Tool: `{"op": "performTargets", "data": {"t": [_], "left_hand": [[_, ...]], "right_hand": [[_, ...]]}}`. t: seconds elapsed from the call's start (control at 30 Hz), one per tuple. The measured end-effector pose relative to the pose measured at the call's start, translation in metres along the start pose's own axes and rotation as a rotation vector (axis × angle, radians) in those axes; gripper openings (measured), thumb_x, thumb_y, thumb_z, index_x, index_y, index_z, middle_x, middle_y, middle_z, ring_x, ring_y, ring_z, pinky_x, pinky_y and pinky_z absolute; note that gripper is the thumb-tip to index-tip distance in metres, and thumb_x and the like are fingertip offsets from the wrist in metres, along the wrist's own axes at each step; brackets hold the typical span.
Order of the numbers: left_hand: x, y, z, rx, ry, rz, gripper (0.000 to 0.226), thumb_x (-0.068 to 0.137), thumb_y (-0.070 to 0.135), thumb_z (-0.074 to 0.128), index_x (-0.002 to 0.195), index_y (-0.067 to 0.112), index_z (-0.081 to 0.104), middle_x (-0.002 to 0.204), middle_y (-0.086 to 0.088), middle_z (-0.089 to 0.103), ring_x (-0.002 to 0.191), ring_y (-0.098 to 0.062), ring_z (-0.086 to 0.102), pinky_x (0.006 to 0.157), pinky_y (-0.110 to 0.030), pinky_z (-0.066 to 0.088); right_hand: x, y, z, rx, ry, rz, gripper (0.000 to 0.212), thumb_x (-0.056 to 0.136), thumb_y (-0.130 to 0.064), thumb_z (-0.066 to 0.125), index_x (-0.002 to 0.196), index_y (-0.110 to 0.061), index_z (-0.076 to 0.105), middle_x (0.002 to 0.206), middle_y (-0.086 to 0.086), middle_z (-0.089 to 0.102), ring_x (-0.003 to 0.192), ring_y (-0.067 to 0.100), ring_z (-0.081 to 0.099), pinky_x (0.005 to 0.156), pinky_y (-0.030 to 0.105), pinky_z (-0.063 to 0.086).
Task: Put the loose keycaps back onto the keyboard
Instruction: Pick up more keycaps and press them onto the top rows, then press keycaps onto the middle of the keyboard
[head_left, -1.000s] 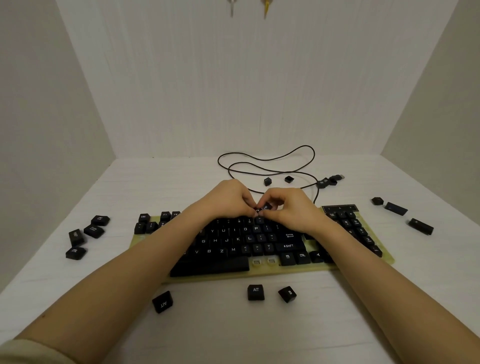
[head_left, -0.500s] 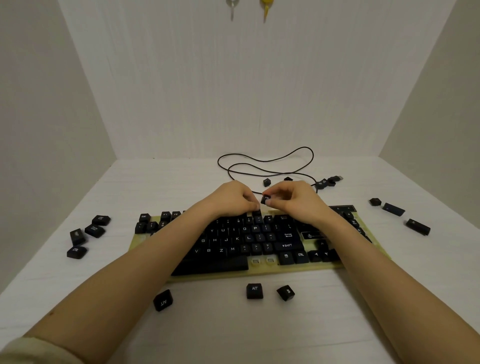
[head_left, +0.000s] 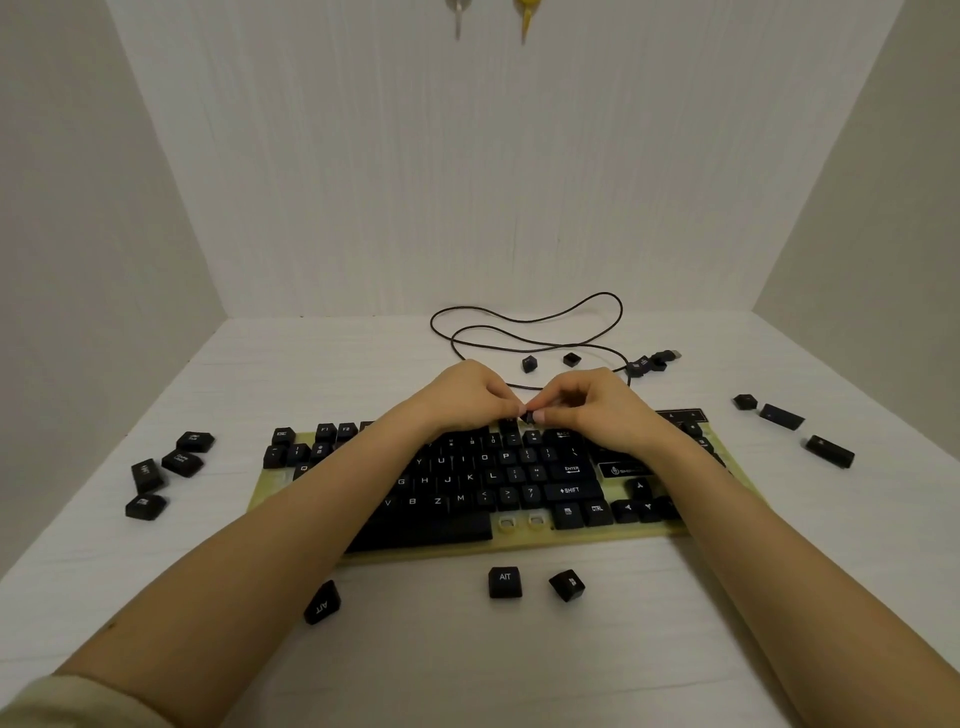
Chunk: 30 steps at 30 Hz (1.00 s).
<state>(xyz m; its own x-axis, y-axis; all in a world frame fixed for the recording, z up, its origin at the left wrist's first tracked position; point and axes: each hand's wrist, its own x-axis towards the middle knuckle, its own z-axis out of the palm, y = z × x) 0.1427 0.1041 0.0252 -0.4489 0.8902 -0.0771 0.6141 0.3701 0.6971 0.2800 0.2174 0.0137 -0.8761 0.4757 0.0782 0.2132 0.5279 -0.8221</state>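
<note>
A black keyboard on a yellowish base (head_left: 519, 543) lies across the white table. My left hand (head_left: 462, 395) and my right hand (head_left: 592, 402) meet over its top row, and both pinch one small black keycap (head_left: 529, 417) between their fingertips. Two bare switch sockets (head_left: 521, 521) show right of the space bar. Loose keycaps lie around: an ALT cap (head_left: 504, 581), a tilted cap (head_left: 567, 584) and another ALT cap (head_left: 322, 603) in front, several caps at the left (head_left: 171, 470), three at the right (head_left: 781, 416).
The keyboard's cable (head_left: 524, 332) loops behind it, ending in a plug with a few caps beside it (head_left: 652, 361). Two small caps (head_left: 549, 361) sit near the cable. White walls close in the table on three sides.
Both hands lifted slightly, then came back down to the top row, still pinching the small keycap. The loose caps on the table have not moved.
</note>
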Motion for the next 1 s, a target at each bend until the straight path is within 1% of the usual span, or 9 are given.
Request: {"op": "performTargets", "data": {"t": [0.07, 0.2, 0.3, 0.47, 0.63, 0.73, 0.8, 0.9, 1.0], "left_hand": [[0.000, -0.001, 0.000, 0.002, 0.001, -0.003, 0.018, 0.085, 0.028, 0.063, 0.093, 0.015, 0.074, 0.081, 0.000, 0.065, 0.077, -0.009, 0.055, 0.073, -0.023, 0.044], [0.001, -0.002, 0.000, -0.011, 0.000, -0.019, 0.018, 0.084, 0.031, 0.064, 0.085, 0.016, 0.074, 0.068, 0.005, 0.060, 0.065, -0.005, 0.051, 0.061, -0.020, 0.040], [0.003, -0.003, 0.000, -0.033, -0.003, -0.028, 0.020, 0.083, 0.033, 0.065, 0.086, 0.015, 0.074, 0.072, 0.003, 0.063, 0.069, -0.007, 0.053, 0.067, -0.023, 0.043], [0.003, -0.004, 0.000, -0.047, -0.013, -0.010, 0.016, 0.081, 0.030, 0.068, 0.084, 0.016, 0.074, 0.074, 0.002, 0.065, 0.070, -0.006, 0.055, 0.070, -0.022, 0.044], [0.004, -0.005, 0.002, -0.011, -0.019, -0.002, 0.010, 0.077, 0.024, 0.070, 0.085, 0.019, 0.074, 0.084, 0.001, 0.070, 0.085, -0.012, 0.061, 0.081, -0.026, 0.048], [0.006, -0.004, 0.001, -0.008, -0.020, -0.016, 0.011, 0.079, 0.024, 0.068, 0.087, 0.019, 0.074, 0.092, -0.001, 0.071, 0.091, -0.013, 0.061, 0.084, -0.027, 0.047], [0.010, -0.003, 0.000, -0.018, -0.004, -0.024, 0.013, 0.082, 0.023, 0.064, 0.089, 0.018, 0.073, 0.092, 0.001, 0.070, 0.093, -0.013, 0.062, 0.086, -0.028, 0.049], [0.021, 0.000, 0.001, 0.013, 0.054, -0.001, 0.014, 0.084, 0.023, 0.060, 0.092, 0.019, 0.071, 0.095, 0.001, 0.071, 0.096, -0.015, 0.064, 0.084, -0.030, 0.050], [0.040, 0.003, 0.005, 0.119, 0.159, 0.038, 0.025, 0.084, 0.021, 0.059, 0.109, 0.020, 0.063, 0.105, 0.002, 0.067, 0.103, -0.016, 0.060, 0.089, -0.030, 0.046]], "right_hand": [[0.000, 0.001, 0.000, 0.010, 0.002, 0.000, 0.011, 0.079, -0.009, 0.071, 0.080, -0.020, 0.072, 0.079, -0.002, 0.073, 0.072, 0.000, 0.066, 0.070, 0.009, 0.048], [0.001, 0.001, 0.000, 0.030, -0.004, 0.005, 0.008, 0.077, -0.010, 0.072, 0.080, -0.017, 0.072, 0.079, -0.001, 0.073, 0.072, 0.000, 0.066, 0.070, 0.009, 0.048], [0.001, 0.003, 0.002, 0.045, 0.010, 0.007, 0.007, 0.076, -0.011, 0.073, 0.078, -0.018, 0.071, 0.076, -0.004, 0.073, 0.071, -0.001, 0.066, 0.067, 0.007, 0.047], [0.001, 0.004, 0.004, -0.018, 0.041, -0.007, 0.006, 0.076, -0.012, 0.074, 0.077, -0.018, 0.072, 0.073, -0.004, 0.071, 0.068, 0.000, 0.061, 0.066, 0.009, 0.047], [0.000, 0.003, 0.007, -0.101, 0.028, -0.029, 0.006, 0.077, -0.012, 0.072, 0.078, -0.018, 0.073, 0.080, 0.004, 0.071, 0.067, 0.002, 0.057, 0.066, 0.009, 0.046], [0.000, 0.002, 0.006, -0.088, 0.024, 0.000, 0.004, 0.079, -0.016, 0.070, 0.077, -0.019, 0.073, 0.084, 0.004, 0.073, 0.078, 0.012, 0.064, 0.076, 0.021, 0.050], [0.001, 0.003, 0.004, -0.047, 0.032, 0.017, 0.008, 0.081, -0.019, 0.068, 0.074, -0.021, 0.072, 0.085, -0.001, 0.073, 0.083, 0.012, 0.066, 0.080, 0.026, 0.052], [0.007, 0.004, 0.002, -0.017, 0.105, 0.046, 0.009, 0.082, -0.026, 0.067, 0.075, -0.023, 0.072, 0.081, -0.002, 0.070, 0.079, 0.013, 0.063, 0.076, 0.028, 0.051], [0.016, 0.005, 0.000, -0.083, 0.190, 0.054, 0.009, 0.084, -0.026, 0.063, 0.081, -0.020, 0.070, 0.075, -0.006, 0.065, 0.072, 0.008, 0.057, 0.067, 0.024, 0.044]]}}
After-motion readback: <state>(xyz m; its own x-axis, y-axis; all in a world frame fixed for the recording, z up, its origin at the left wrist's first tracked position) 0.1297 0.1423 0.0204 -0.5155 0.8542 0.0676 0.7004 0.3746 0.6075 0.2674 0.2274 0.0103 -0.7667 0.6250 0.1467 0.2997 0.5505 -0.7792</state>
